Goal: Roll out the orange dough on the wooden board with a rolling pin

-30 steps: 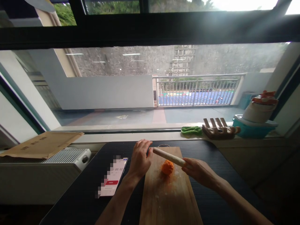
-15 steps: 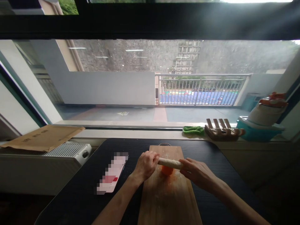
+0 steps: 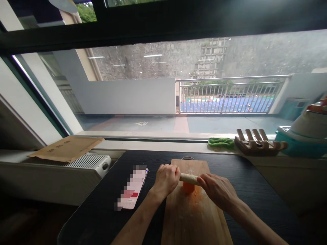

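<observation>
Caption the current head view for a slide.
Left hand and right hand grip a rolling pin over an orange lump on a wooden board.

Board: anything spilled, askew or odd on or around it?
Yes, slightly: orange crumbs are scattered on the board, on the near side of the orange lump, looking like stray bits off it. Blocky pixels also hide part of the phone, seemingly an image mask. Nothing looks damaged.

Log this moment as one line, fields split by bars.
left hand: grips rolling pin | right hand: grips opposite end | orange lump: on board, beneath pin | phone: on table, left of board
</observation>
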Available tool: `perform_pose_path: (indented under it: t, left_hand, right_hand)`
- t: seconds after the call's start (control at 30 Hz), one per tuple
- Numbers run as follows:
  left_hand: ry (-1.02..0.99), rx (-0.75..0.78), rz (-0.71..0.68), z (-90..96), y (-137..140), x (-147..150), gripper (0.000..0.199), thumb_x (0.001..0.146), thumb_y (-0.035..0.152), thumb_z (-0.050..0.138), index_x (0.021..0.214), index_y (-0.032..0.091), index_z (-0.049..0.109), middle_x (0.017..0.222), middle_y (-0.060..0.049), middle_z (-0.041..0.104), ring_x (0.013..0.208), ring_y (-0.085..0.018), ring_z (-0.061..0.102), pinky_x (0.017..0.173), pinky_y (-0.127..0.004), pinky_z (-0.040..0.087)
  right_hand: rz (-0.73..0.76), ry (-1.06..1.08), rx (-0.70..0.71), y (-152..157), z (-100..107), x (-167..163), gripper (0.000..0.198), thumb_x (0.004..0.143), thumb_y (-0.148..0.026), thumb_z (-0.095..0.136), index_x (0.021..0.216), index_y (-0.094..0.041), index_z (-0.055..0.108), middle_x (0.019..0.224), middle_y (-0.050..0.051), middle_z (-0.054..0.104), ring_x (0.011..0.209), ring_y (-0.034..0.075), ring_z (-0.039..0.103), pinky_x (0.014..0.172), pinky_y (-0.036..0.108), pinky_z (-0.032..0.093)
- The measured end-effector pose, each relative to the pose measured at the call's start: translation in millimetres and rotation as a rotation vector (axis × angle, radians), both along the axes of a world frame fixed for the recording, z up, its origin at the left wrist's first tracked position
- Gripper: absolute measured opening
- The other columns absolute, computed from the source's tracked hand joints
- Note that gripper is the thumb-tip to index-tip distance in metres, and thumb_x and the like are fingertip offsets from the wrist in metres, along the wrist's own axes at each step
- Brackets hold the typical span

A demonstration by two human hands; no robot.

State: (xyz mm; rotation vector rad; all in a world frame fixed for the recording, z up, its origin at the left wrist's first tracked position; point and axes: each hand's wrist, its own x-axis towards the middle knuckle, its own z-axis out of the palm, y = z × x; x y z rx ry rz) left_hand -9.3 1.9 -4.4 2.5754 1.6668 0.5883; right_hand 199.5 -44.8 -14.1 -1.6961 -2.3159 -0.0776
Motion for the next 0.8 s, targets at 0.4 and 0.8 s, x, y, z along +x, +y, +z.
perform_pose_path:
  t: [0.4, 0.8]
  left_hand:
    - [-0.061, 0.041, -0.053, -15.8, -21.1, -7.6, 0.032, 0.091, 0.027, 0.035, 0.107, 0.019, 0.061, 0.108, -0.007, 0.067, 0.113, -0.025, 0.053, 0.108, -0.054, 0.017]
    - [-0.03, 0.087, 0.002, -26.6, -32.2, -6.6, 0.039, 0.091, 0.026, 0.033, 0.119, 0.015, 0.057, 0.123, -0.008, 0.061, 0.125, -0.025, 0.045, 0.11, -0.053, 0.02]
  right_hand:
    - [-0.033, 0.043, 0.095, -15.0, -8.6, -7.6, 0.032, 0.097, -0.035, 0.032, 0.083, -0.024, 0.059, 0.082, 0.001, 0.063, 0.08, 0.018, 0.054, 0.073, 0.032, 0.033]
    - [-0.053, 0.079, 0.191, -24.5, -30.5, -7.9, 0.028, 0.092, -0.04, 0.044, 0.112, -0.025, 0.058, 0.112, 0.003, 0.063, 0.115, 0.024, 0.047, 0.101, 0.045, 0.024]
